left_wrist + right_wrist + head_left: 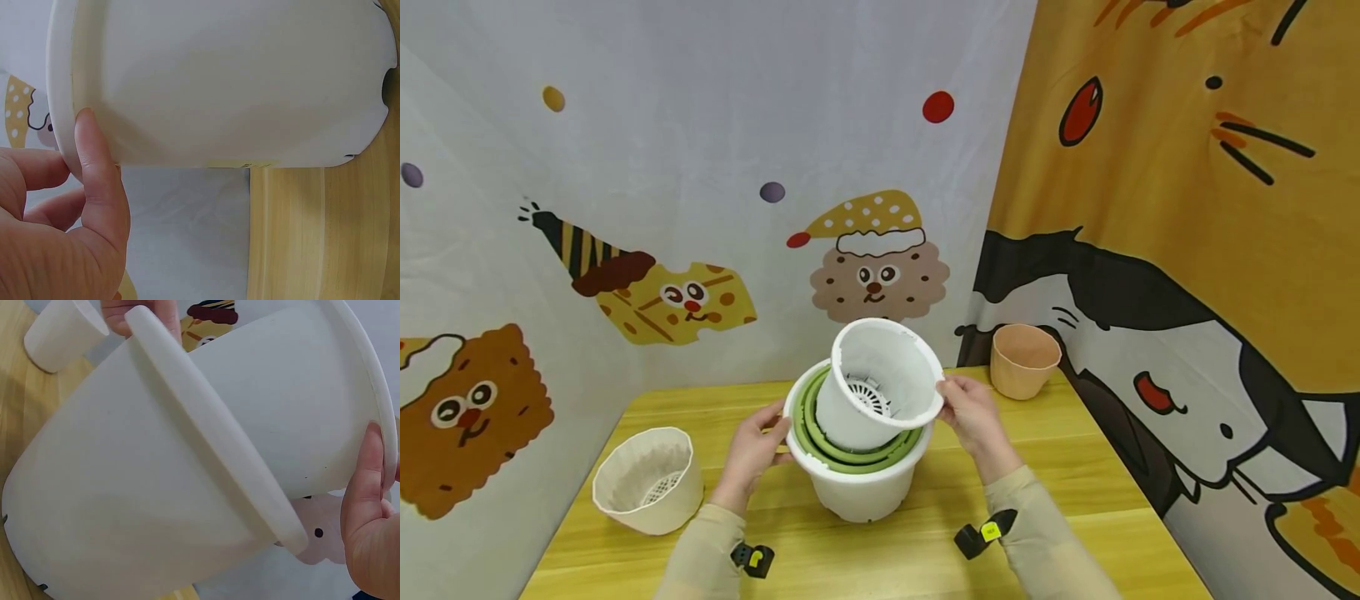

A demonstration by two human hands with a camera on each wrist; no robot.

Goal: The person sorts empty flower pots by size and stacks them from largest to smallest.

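Observation:
A large white flower pot (865, 496) stands on the table with green pots (820, 442) nested inside it. A smaller white flower pot (887, 375), slotted at its bottom, sits tilted in the green ones. My right hand (973, 417) pinches the smaller pot's rim at its right side; the right wrist view shows the thumb along the outer wall of this pot (275, 406). At the left, my left hand (752, 450) grips the rim of the large pot. In the left wrist view a finger lies under the rim of the large pot (237, 81).
A cream pot (651, 500) with a perforated bottom stands at the table's left. An orange pot (1024, 367) stands at the back right. Behind the wooden table (880, 567) hangs a printed cloth (700, 150), close to its back edge.

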